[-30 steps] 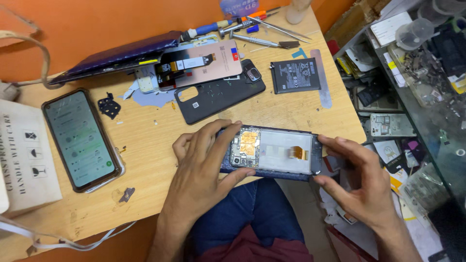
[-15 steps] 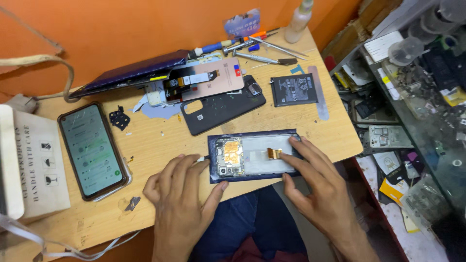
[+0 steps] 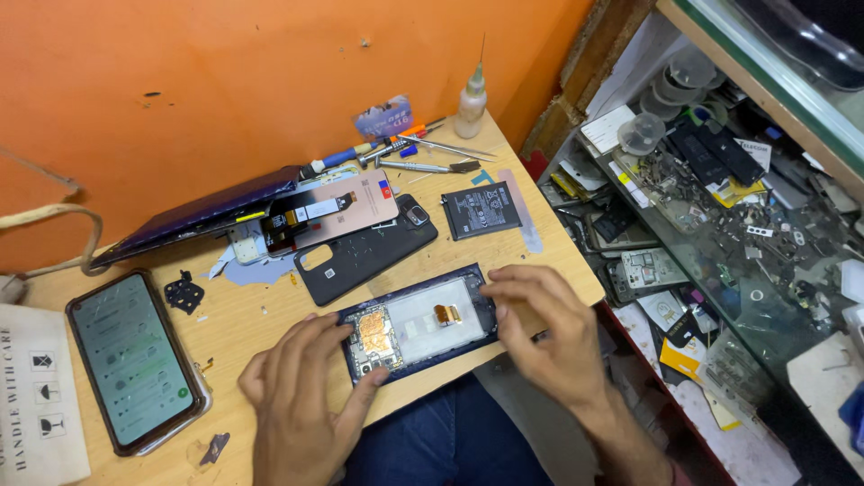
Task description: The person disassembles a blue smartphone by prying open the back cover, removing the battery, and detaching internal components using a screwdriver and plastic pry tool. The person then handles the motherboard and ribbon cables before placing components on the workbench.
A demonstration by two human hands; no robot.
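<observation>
The opened phone frame (image 3: 418,327) lies at the near table edge (image 3: 270,333), long axis left-right, between the left hand (image 3: 301,396), fingers spread flat on its left end, and the right hand (image 3: 540,328), fingers curled over its right end.

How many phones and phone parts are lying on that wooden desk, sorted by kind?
Opened phone body under the left hand and right hand: 1
Working phone, screen lit: 1
Black back cover: 1
Battery: 1
Pink panel with a flex cable: 1
Dark screen panel: 1
Total: 6
</observation>
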